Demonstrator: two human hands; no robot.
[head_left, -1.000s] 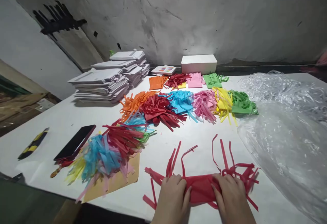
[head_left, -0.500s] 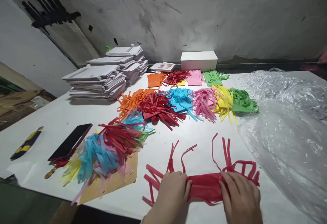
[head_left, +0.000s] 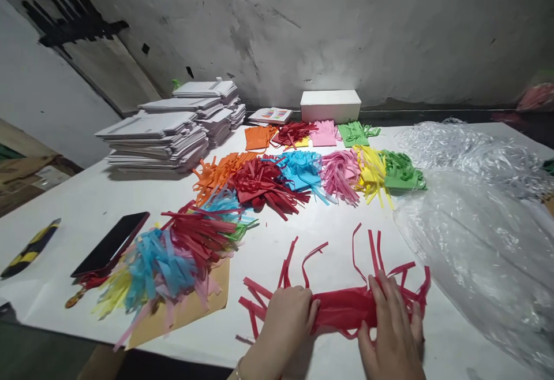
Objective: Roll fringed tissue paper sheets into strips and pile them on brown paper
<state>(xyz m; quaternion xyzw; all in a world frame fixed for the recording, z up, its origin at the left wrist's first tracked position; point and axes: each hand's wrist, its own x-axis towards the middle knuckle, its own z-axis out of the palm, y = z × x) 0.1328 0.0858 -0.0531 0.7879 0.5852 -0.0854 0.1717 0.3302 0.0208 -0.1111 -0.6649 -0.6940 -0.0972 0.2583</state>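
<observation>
A red sheet of fringed tissue paper (head_left: 344,308) lies near the table's front edge, its cut strips fanning out at both ends. My left hand (head_left: 288,319) is closed on its left part, thumb pressed along the paper. On the right part my right hand (head_left: 389,325) lies with fingers stretched over the paper and the thumb held apart. To the left, a pile of red, blue, pink and yellow tissue tassels (head_left: 162,264) rests on a brown envelope (head_left: 190,319).
Fringed bundles in several colours (head_left: 303,171) line the table's middle. White paper stacks (head_left: 151,140) and a white box (head_left: 330,106) stand behind. Clear plastic wrap (head_left: 471,253) covers the right side. A phone (head_left: 110,244) and a yellow-black cutter (head_left: 31,250) lie left.
My right hand has shifted from a grip at the paper's right end to fingers stretched across it. My left hand keeps its hold. The view has turned slightly.
</observation>
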